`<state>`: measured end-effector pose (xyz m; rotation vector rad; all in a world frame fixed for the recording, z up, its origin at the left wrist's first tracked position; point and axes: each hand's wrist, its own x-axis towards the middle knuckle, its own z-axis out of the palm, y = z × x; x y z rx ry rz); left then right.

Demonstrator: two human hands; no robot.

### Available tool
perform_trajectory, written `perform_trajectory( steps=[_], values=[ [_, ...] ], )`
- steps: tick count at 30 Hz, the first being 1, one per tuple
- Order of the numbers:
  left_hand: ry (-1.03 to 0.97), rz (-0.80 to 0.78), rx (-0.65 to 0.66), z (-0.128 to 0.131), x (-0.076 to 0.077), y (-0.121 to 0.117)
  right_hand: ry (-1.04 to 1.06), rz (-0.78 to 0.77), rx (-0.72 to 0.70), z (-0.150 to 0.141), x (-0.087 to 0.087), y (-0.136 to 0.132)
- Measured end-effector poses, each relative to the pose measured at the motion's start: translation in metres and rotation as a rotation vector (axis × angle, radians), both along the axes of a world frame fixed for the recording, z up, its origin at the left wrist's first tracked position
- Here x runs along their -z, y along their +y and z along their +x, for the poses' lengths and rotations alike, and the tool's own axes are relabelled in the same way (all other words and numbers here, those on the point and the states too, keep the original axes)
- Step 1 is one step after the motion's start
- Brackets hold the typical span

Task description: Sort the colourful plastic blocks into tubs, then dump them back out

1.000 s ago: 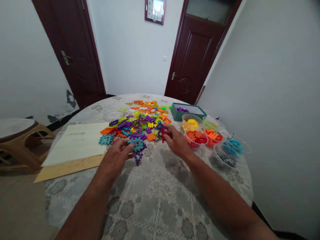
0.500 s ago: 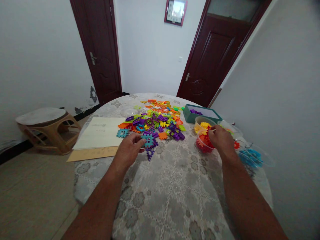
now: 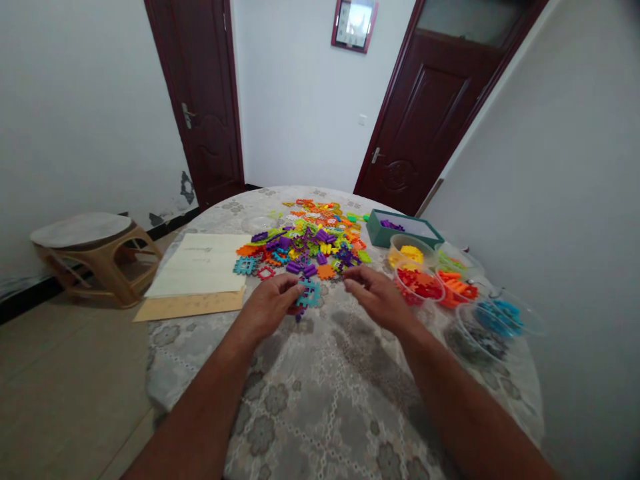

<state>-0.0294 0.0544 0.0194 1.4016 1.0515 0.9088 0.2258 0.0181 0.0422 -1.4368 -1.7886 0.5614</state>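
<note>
My left hand [image 3: 273, 303] pinches a teal square building piece [image 3: 309, 293] with notched edges and window-like holes, held over the near edge of the pile. A purple piece [image 3: 299, 316] shows partly below it. My right hand [image 3: 376, 295] hovers over the cloth at the pile's near right, thumb and fingertips a little apart, nothing visible between them. Ahead lies a heap of mixed plastic building pieces [image 3: 320, 233] in purple, green, orange and yellow. An orange gear-edged piece [image 3: 326, 272] lies between the hands, and another teal square [image 3: 245, 265] is left of them.
At right stand clear bowls sorted by colour: yellow pieces [image 3: 411, 253], red pieces [image 3: 420, 283], orange pieces [image 3: 456, 288], blue pieces [image 3: 500, 317] and grey pieces [image 3: 485, 340]. Behind them is a green box [image 3: 383, 235] with purple pieces. Paper sheets [image 3: 195, 270] lie left on the tablecloth.
My right hand has left the bowl of red pieces and moved left toward the heap. My left hand, still with the teal piece, has shifted slightly right and nearer.
</note>
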Motion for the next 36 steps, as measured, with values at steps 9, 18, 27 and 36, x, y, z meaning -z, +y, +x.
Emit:
perform_trajectory(
  steps=[9, 18, 27, 36],
  values=[
    [0.195, 0.128, 0.169, -0.001, 0.0, -0.004, 0.127, -0.225, -0.243, -0.022, 0.009, -0.001],
    [0.626, 0.334, 0.008, -0.011, 0.0, -0.003, -0.005, -0.17, 0.461, 0.123, -0.062, 0.105],
    [0.726, 0.365, -0.011, -0.014, 0.004, 0.0, 0.105, -0.067, 0.696, 0.215, -0.059, 0.117],
    [0.892, 0.4, -0.044, -0.018, 0.012, 0.009, 0.045, -0.117, 0.992, 0.296, -0.065, 0.077]
  ],
)
